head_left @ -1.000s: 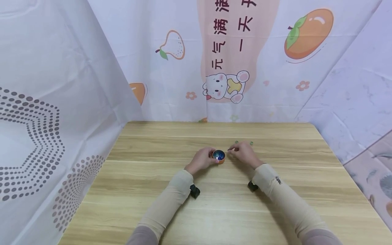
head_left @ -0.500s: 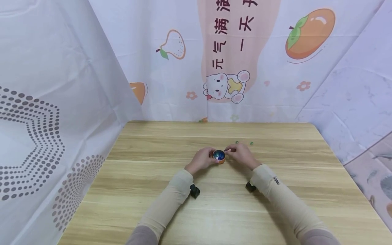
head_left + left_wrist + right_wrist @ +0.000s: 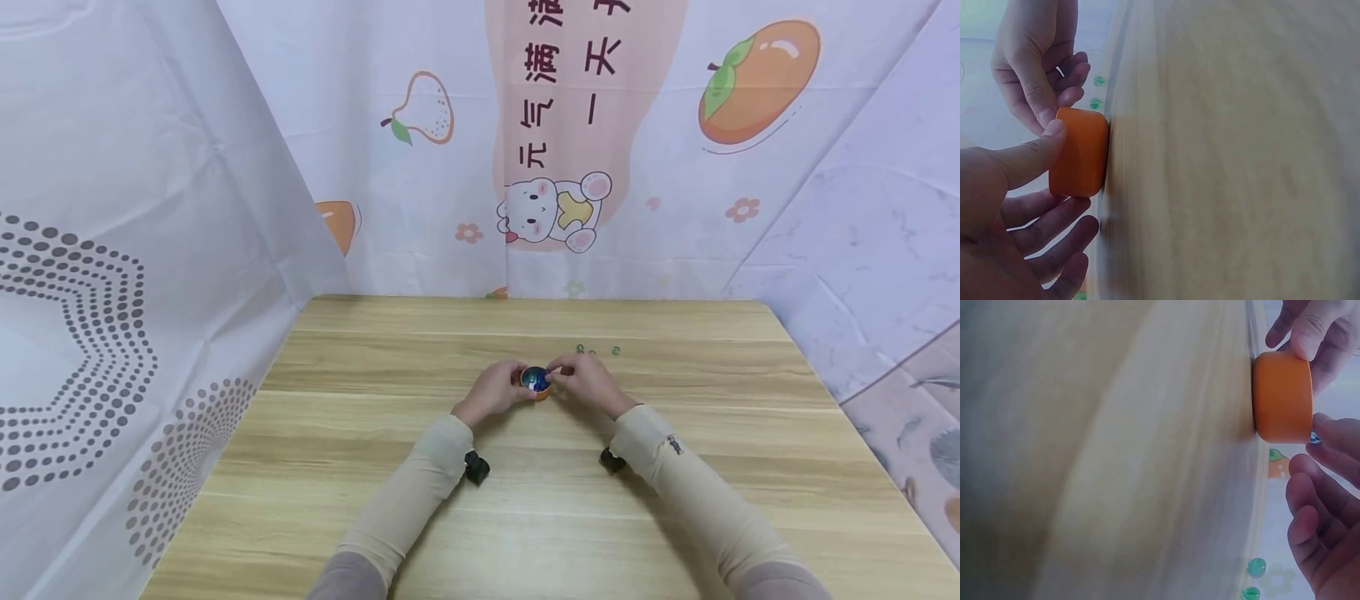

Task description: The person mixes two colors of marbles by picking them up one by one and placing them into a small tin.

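A small round orange cup (image 3: pixel 542 397) stands upright on the wooden table, its inside dark blue with shiny blue pieces in it. My left hand (image 3: pixel 497 392) grips its left side; in the left wrist view the thumb presses near the rim while the fingers lie behind. At the opposite side of the rim is my right hand (image 3: pixel 588 382), its thumb and index finger pinching a small glass marble (image 3: pixel 1314 437) that shows bluish between the fingertips. The right hand's other fingers are loosely bent.
Beyond the right hand lie a few green glass marbles, among them one green marble (image 3: pixel 580 348) and another green marble (image 3: pixel 616 350). The wooden table (image 3: pixel 525 517) ends at a printed curtain (image 3: pixel 435 267) behind.
My right hand has moved left from beside the cup to its rim, fingertips now over the edge. A third green marble shows behind the hand. My left hand keeps its hold.
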`<act>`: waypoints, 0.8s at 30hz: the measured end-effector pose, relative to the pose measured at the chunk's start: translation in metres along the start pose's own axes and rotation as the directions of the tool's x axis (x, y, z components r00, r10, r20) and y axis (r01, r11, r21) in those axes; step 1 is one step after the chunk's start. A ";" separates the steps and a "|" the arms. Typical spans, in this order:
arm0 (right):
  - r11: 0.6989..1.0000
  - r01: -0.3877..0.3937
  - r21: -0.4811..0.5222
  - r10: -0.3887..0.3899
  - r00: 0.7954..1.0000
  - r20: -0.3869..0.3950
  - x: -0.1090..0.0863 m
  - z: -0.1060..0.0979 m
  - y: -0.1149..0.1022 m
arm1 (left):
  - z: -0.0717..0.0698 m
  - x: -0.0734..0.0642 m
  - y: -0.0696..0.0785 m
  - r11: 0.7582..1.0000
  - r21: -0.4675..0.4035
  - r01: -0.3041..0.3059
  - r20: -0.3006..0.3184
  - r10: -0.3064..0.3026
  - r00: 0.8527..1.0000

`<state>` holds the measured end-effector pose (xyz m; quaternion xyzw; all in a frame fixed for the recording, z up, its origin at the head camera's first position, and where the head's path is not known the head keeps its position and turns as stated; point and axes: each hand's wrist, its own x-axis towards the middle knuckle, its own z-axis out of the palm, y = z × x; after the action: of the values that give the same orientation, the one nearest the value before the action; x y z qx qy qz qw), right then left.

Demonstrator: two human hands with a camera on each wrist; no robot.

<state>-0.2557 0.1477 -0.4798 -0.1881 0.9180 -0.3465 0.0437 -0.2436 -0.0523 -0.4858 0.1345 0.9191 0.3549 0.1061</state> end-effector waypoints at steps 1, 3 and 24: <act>1.000 -0.005 0.000 0.005 1.000 0.001 0.000 0.000 0.000 | 0.000 0.000 0.000 1.000 -0.001 0.001 -0.001 -0.001 1.000; 1.000 -0.012 -0.002 0.012 1.000 0.004 0.000 0.000 0.001 | 0.000 0.000 0.000 1.000 -0.003 0.000 0.000 0.000 1.000; 0.999 -0.035 -0.011 0.035 0.998 0.048 -0.002 -0.005 -0.005 | -0.004 0.000 0.004 1.000 0.006 -0.027 0.010 0.027 1.000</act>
<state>-0.2535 0.1483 -0.4731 -0.1805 0.9216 -0.3361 0.0710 -0.2443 -0.0518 -0.4806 0.1491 0.9176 0.3530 0.1055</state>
